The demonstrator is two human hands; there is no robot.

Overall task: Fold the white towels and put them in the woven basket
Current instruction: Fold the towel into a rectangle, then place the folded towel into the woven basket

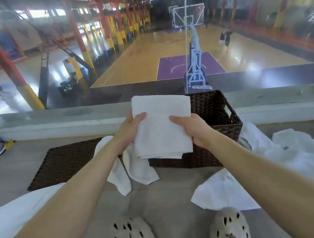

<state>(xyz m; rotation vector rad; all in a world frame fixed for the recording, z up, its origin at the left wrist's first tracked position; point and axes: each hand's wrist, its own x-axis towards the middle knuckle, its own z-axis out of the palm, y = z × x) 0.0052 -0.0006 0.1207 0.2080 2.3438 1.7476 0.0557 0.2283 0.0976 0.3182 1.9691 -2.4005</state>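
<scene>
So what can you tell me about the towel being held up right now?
The towel is white, soft-looking cloth, folded into a neat upright rectangle with layered edges showing at its bottom. The left hand and right hand grip its sides, thumbs on the front. It is held in the air, hiding the left part of the dark woven basket.

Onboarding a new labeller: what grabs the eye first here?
A folded white towel is held up at centre by the left grip and right grip. Behind it stands the dark brown woven basket, loose white towels strewn around; a basketball court fills the top half.
</scene>
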